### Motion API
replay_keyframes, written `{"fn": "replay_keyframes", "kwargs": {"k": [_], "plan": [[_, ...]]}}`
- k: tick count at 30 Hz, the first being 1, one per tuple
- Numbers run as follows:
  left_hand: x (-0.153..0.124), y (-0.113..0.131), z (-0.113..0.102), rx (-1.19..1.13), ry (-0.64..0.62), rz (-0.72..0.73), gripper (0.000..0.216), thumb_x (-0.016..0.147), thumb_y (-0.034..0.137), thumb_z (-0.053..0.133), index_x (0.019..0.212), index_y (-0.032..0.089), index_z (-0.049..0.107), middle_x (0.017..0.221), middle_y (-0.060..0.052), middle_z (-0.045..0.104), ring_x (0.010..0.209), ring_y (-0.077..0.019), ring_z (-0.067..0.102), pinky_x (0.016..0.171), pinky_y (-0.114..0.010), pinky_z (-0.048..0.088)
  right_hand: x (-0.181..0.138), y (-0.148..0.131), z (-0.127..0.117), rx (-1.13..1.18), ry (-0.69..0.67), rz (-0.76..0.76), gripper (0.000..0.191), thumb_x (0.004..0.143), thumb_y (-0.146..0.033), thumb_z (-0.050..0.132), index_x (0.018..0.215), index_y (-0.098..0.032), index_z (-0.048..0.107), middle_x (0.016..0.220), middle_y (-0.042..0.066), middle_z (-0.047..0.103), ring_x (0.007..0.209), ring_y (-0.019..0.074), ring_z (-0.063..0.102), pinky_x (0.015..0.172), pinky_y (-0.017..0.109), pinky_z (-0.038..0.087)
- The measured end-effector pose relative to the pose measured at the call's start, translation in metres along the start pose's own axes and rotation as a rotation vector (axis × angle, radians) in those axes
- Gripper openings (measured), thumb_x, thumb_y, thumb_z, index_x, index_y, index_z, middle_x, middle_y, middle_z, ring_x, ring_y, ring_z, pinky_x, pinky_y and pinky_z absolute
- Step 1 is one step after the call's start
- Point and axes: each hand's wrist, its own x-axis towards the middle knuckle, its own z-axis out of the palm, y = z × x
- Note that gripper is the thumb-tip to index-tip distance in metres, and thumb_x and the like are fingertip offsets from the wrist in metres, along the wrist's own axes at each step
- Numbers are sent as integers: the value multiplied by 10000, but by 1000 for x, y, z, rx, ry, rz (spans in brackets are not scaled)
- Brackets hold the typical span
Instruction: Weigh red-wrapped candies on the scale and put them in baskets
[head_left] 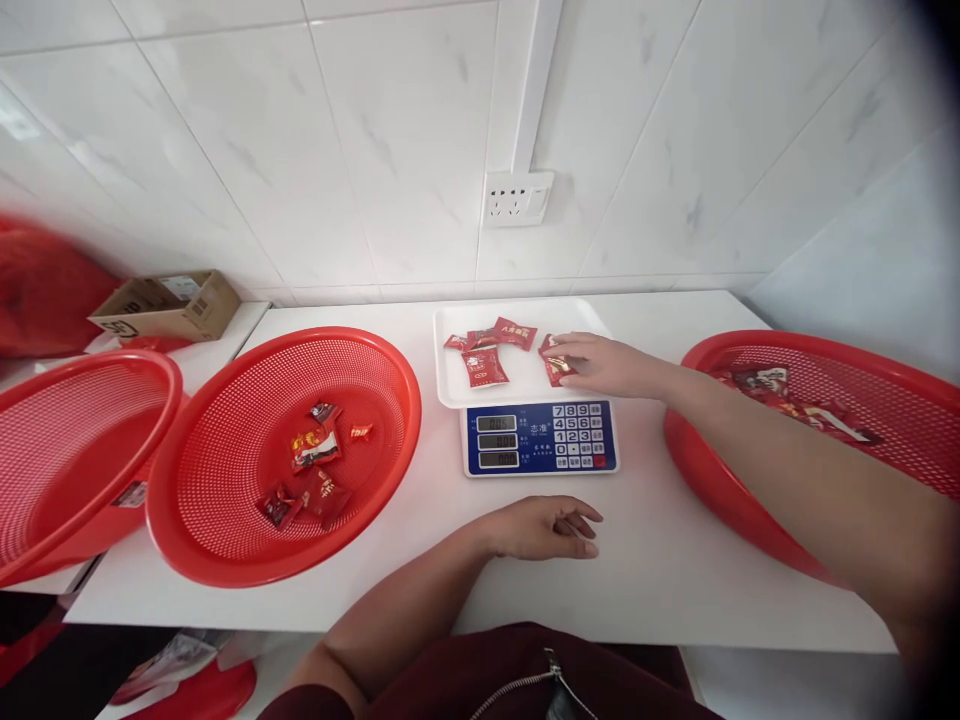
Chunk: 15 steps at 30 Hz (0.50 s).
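Note:
My right hand (pixel 600 365) reaches over the white scale tray (pixel 517 392), its fingers and thumb around a small red snack packet (pixel 556 369) at the tray's right side. Several other red packets (pixel 485 366) lie in the left half of the tray. Below the tray, the digital scale's blue panel (pixel 540 438) has number keys and three small displays. Nearer the table's front, my left hand (pixel 541 528) hovers or rests with fingers loosely bent and apart, holding nothing; whether it touches the white table (pixel 420 600) I cannot tell.
A round red basket (pixel 225 385) with several packets stands left of the scale. Another red basket (pixel 161 400) is at the far left. To the right, a red basket (pixel 712 500) holding packets sits partly under my right forearm. A cardboard box (pixel 169 305) stands back left; a socket (pixel 519 198) is on the wall.

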Motion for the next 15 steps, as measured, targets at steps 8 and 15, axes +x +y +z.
{"fn": "replay_keyframes", "kwargs": {"k": [8, 15], "plan": [[0, 3, 0, -15, -2, -16, 483, 792, 310, 634, 1243, 197, 502, 1140, -108, 594, 965, -172, 587, 872, -343, 457, -10, 7, -15, -29, -57, -19, 512, 744, -440, 523, 1205, -225, 581, 1337, 78, 491, 1255, 307, 417, 1045, 465, 344], [0, 7, 1, -10, 6, -28, 507, 781, 342, 647, 1240, 178, 507, 1149, -122, 586, 1011, -184, 569, 885, -339, 450, 4, -3, -4, -15, 48, -67, 536, 750, -444, 562, 1259, -278, 548, 1404, 33, 425, 1312, 339, 320, 1060, 512, 295]]}}
